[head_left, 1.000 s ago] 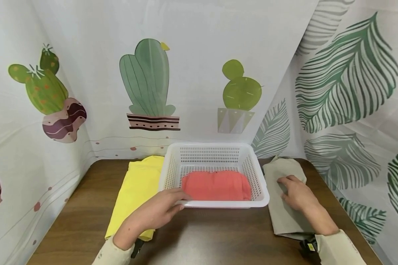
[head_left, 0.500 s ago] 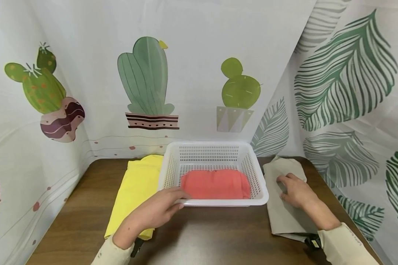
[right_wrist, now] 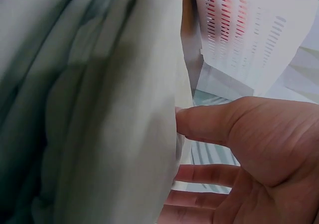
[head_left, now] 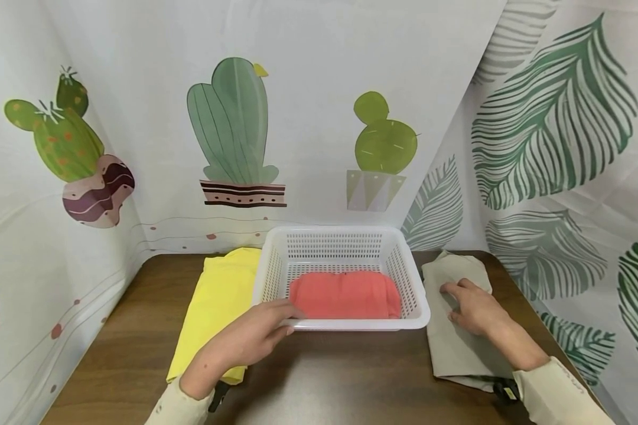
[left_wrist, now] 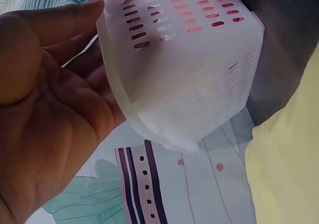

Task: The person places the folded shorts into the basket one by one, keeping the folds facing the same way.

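A white plastic basket (head_left: 345, 324) with slotted walls stands at the back of the table, holding a folded coral-red cloth (head_left: 345, 295). My left hand (head_left: 247, 336) grips the basket's front rim near its left corner, fingers over the rim and thumb outside. In the left wrist view the thumb presses the rim (left_wrist: 117, 84) from outside. To the basket's right lies a folded grey-green cloth (head_left: 446, 348), and my right hand (head_left: 478, 310) rests on top of it. The right wrist view shows the thumb and fairly straight fingers touching this cloth (right_wrist: 134, 119); their tips are partly hidden.
A folded yellow cloth (head_left: 220, 307) lies left of the basket, partly beneath my left forearm. The brown wooden table (head_left: 340, 378) ends at a white curtain (head_left: 319, 118) printed with cacti and leaves, close behind the basket.
The right forearm and sleeve have shifted slightly right, while the right hand stays on the grey-green cloth. The head view has drifted a little. The left hand keeps its place on the rim.
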A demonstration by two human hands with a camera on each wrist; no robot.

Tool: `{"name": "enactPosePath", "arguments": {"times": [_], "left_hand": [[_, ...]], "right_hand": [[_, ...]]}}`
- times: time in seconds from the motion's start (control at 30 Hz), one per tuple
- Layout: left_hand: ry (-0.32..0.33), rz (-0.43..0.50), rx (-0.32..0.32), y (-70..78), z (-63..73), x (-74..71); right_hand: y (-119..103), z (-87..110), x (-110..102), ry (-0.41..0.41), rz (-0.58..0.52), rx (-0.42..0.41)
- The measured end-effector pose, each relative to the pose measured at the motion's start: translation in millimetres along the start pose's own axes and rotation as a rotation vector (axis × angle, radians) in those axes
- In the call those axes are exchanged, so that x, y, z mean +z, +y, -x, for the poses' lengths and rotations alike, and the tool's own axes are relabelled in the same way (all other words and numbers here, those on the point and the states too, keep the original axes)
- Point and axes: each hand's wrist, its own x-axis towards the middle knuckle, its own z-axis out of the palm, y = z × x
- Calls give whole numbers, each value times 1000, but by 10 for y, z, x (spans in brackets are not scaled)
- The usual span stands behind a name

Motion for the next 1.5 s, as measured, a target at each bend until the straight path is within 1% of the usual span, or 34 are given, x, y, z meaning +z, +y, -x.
{"name": "enactPosePath", "arguments": {"times": [0.17,0.4,0.67,0.8,0.97,1.1,1.2,1.37,1.5], "left_hand": [[5,-10,-2,-3,6,6],[2,9,-3,0,14,11],[11,-11,0,-2,16,25],[13,-14,9,-4,13,26],[7,2,8,0,13,25],[7,10,9,3,17,15],[12,3,13,5,18,8],[22,-6,31,-1,13,8],[21,-7,28,-4,13,7]], "right_hand": [[3,6,0,-14,2,5],[2,31,-6,-46,-5,22],[15,66,-10,-51,-10,13],[17,79,-26,-67,-15,5],[20,98,-44,-70,-9,-25],[43,107,-51,-67,-1,-65],[69,105,-65,-74,7,-89],[107,100,-77,-76,17,-94],[118,95,-67,-70,24,-98]]}}
